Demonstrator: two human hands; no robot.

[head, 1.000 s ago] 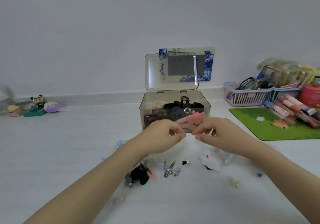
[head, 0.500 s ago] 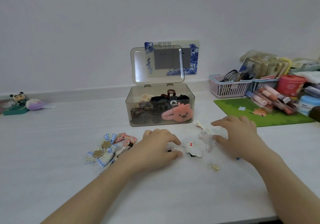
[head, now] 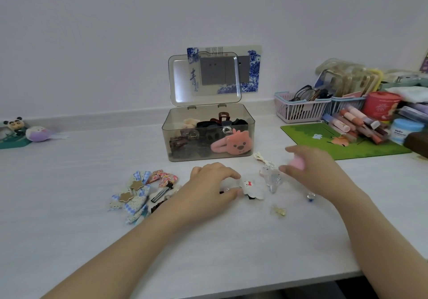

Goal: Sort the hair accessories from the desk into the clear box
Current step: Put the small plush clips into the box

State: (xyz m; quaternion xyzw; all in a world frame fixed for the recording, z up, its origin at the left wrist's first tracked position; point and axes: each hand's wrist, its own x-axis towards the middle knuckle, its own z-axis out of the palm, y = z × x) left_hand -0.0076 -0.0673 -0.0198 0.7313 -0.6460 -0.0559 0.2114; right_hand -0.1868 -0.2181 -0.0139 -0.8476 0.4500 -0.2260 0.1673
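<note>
The clear box (head: 251, 122) stands mid-desk with its lid up, holding dark claw clips and a pink bear clip (head: 236, 145). In front of it my left hand (head: 208, 184) pinches the left edge of a white plush clip (head: 252, 188). My right hand (head: 317, 171) curls around a small pink accessory (head: 297, 162), which is blurred. Between my hands lie a clear clip (head: 271, 178) and a white corded piece (head: 260, 157). Blue checked bows (head: 135, 193), a floral bow (head: 164, 177) and a black clip (head: 159, 194) lie to the left.
A small yellow clip (head: 279, 211) and a blue bead (head: 310, 197) lie near my right wrist. At the right are a green mat (head: 324, 140), a pink basket (head: 301, 110), tubes, a red tin (head: 381, 105) and a blue jar. Toy figures (head: 17, 126) sit far left. The desk edge (head: 278, 286) is close.
Both hands came down from in front of the box to the desk. The pink bear clip now lies inside the box. My right hand has curled around a pink accessory.
</note>
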